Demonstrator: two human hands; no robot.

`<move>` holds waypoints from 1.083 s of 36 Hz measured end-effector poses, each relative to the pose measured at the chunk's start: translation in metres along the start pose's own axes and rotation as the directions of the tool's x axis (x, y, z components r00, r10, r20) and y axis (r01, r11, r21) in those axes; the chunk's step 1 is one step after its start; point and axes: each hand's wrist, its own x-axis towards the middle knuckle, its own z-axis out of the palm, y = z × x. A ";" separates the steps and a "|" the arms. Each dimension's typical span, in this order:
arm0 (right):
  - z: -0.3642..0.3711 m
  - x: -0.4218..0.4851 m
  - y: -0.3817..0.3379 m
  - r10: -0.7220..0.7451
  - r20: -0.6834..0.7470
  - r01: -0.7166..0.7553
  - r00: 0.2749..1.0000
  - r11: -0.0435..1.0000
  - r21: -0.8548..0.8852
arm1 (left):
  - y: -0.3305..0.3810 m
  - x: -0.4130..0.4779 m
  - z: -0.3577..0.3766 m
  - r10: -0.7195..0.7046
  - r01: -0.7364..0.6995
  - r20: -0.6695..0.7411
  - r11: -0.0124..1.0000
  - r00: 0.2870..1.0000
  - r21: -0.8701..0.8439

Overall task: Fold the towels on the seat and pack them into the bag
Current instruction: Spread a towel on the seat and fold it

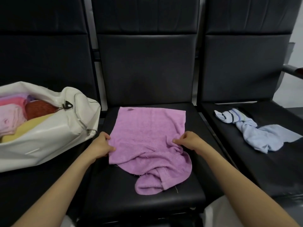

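A purple towel [147, 128] lies on the middle black seat [118, 199], its far half flat and its near half bunched toward the seat's front. My left hand [102, 145] pinches the towel's left edge. My right hand [188, 141] pinches a fold near its right side. An open white bag [54, 140] sits on the left seat, holding pink, red and yellow folded towels. A crumpled light-blue towel [260, 136] with dark stripes lies on the right seat.
Three black padded seats stand in a row with tall backrests [147, 63] behind. A dark armrest [293, 71] sticks out at the far right. Pale floor shows beyond it.
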 end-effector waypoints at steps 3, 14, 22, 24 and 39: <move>0.011 0.000 -0.003 -0.010 -0.103 0.003 0.995 0.998 -0.065 | 0.001 0.000 0.000 0.073 -0.068 -0.075 0.995 0.994 0.071; 0.013 0.009 -0.020 -0.197 -0.243 0.158 0.950 0.973 -0.170 | 0.002 0.001 0.001 0.096 -0.082 -0.096 0.986 0.991 0.145; 0.000 0.014 -0.017 -0.165 -0.279 0.251 0.946 0.918 0.308 | 0.004 -0.001 -0.002 0.085 -0.079 -0.090 0.995 0.992 0.067; -0.012 0.011 -0.014 -0.188 -0.219 0.235 0.958 0.948 0.216 | 0.005 -0.002 -0.005 0.106 -0.105 -0.111 0.994 0.988 0.011; -0.063 0.011 -0.010 -0.108 -0.394 0.360 0.913 0.668 0.652 | 0.018 0.013 -0.038 -0.011 -0.085 -0.099 0.425 0.995 -0.901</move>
